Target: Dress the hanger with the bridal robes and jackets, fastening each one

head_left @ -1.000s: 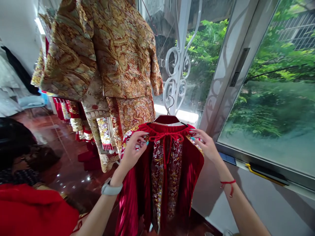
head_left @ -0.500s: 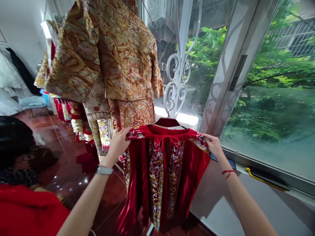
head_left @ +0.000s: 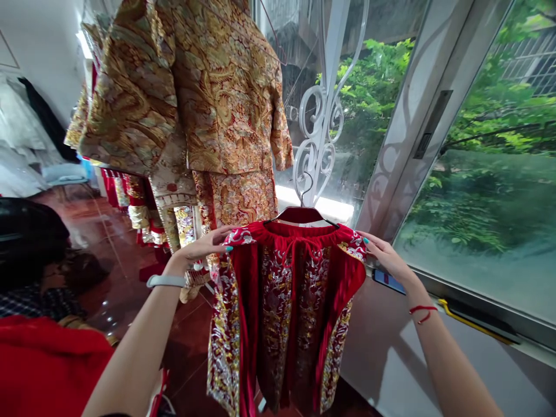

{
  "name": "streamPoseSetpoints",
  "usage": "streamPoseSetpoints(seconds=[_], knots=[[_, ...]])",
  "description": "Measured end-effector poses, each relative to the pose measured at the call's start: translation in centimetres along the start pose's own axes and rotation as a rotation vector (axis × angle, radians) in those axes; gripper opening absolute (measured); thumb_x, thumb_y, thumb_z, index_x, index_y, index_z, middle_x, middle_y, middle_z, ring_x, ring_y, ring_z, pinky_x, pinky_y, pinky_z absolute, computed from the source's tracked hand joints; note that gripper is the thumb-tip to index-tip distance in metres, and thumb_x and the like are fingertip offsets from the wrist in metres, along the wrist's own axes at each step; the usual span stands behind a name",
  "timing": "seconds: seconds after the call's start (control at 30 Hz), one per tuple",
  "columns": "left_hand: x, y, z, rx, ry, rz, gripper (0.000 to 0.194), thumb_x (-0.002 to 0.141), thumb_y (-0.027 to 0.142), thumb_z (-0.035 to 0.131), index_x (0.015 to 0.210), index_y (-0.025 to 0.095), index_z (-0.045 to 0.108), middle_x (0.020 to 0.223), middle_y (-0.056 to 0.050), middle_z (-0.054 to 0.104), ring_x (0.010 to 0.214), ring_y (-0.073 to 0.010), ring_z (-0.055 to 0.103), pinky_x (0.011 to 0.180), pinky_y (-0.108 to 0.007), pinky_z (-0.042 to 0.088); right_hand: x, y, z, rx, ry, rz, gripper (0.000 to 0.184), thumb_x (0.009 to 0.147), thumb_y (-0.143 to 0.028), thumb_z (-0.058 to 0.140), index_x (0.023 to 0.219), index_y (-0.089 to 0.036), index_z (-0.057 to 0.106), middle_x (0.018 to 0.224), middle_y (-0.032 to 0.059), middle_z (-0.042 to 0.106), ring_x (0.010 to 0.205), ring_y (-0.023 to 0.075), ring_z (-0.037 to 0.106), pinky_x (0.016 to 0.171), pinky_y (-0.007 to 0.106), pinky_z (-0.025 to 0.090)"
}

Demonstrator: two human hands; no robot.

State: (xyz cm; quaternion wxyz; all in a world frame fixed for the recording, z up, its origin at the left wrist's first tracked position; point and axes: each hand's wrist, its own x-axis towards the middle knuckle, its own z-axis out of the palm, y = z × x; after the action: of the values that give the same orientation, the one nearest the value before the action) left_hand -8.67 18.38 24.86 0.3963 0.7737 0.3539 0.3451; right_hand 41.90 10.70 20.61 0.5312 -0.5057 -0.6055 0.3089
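Note:
A red skirt with gathered waist, small tied cord and gold-and-silver embroidered panels hangs in front of me on a hanger with a metal hook. At the waist's left end, my left hand pinches the fabric, thumb in front and fingers along the top edge. My right hand holds the opposite end of the waist between its fingertips. Embroidered side panels drop below both hands. What the hook hangs from is hard to make out against the white scrolled metalwork.
A gold brocade jacket and other garments hang behind on the left. A person in a red garment is low at the left edge. On the right stand a window and its sill, with a phone and a yellow-edged tool.
The skirt's side panels have swung round, so their embroidered faces now show at both sides. Both hands stay at the waist ends, fingers straighter. The view has shifted slightly left.

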Motion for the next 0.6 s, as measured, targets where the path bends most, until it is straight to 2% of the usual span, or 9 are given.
streamPoseSetpoints(seconds=[0.07, 0.17, 0.3, 0.43, 0.53, 0.6], knots=[[0.1, -0.6, 0.7, -0.110, 0.070, -0.014, 0.053, 0.076, 0.053, 0.065, 0.120, 0.025, 0.065, 0.115, -0.013, 0.071, 0.101, -0.0264, 0.068, 0.087, -0.039, 0.055, 0.1, -0.2, 0.9, -0.027, 0.038, -0.053, 0.058, 0.076, -0.059, 0.068, 0.123, -0.025, 0.066, 0.123, 0.0077, 0.069, 0.114, 0.0292, 0.063, 0.096, 0.043, 0.053], [0.5, -1.6, 1.8, -0.134, 0.182, -0.028, 0.055, 0.077, 0.059, 0.061, 0.116, 0.020, 0.066, 0.100, -0.012, 0.074, 0.091, -0.0260, 0.070, 0.082, -0.041, 0.056, 0.5, -0.3, 2.6, -0.006, 0.107, -0.105, 0.057, 0.076, -0.059, 0.066, 0.121, -0.023, 0.065, 0.119, 0.0094, 0.071, 0.108, 0.0281, 0.066, 0.092, 0.042, 0.054], [0.8, -1.9, 1.9, -0.061, 0.240, -0.067, 0.058, 0.074, 0.064, 0.058, 0.106, 0.017, 0.070, 0.087, -0.011, 0.074, 0.081, -0.0250, 0.070, 0.075, -0.041, 0.057, 1.3, -0.2, 4.2, -0.003, 0.236, -0.144, 0.047, 0.071, -0.058, 0.069, 0.100, -0.020, 0.069, 0.087, 0.0074, 0.075, 0.081, 0.0240, 0.069, 0.076, 0.037, 0.056], [0.9, -1.9, 1.4, 0.019, 0.267, -0.046, 0.054, 0.076, 0.061, 0.057, 0.108, 0.019, 0.069, 0.092, -0.012, 0.074, 0.091, -0.0265, 0.069, 0.076, -0.042, 0.057, 2.3, 0.0, 4.2, -0.007, 0.217, -0.133, 0.044, 0.068, -0.064, 0.067, 0.078, -0.021, 0.067, 0.067, 0.0026, 0.070, 0.064, 0.0209, 0.065, 0.061, 0.033, 0.053], [1.2, -2.5, 1.2, 0.122, 0.324, 0.009, 0.047, 0.075, 0.057, 0.060, 0.109, 0.025, 0.069, 0.093, -0.009, 0.073, 0.097, -0.0272, 0.068, 0.082, -0.044, 0.056, 2.8, 0.2, 4.0, -0.015, 0.205, -0.126, 0.047, 0.070, -0.068, 0.063, 0.076, -0.022, 0.068, 0.064, 0.0025, 0.069, 0.063, 0.0220, 0.065, 0.058, 0.033, 0.053], [1.4, -2.9, 1.2, 0.218, 0.404, 0.057, 0.043, 0.078, 0.055, 0.057, 0.109, 0.028, 0.067, 0.094, -0.008, 0.072, 0.098, -0.0267, 0.068, 0.085, -0.045, 0.055, 2.9, 0.2, 4.1, -0.020, 0.191, -0.126, 0.048, 0.072, -0.069, 0.060, 0.079, -0.022, 0.070, 0.065, 0.0026, 0.070, 0.065, 0.0234, 0.067, 0.059, 0.035, 0.054]])
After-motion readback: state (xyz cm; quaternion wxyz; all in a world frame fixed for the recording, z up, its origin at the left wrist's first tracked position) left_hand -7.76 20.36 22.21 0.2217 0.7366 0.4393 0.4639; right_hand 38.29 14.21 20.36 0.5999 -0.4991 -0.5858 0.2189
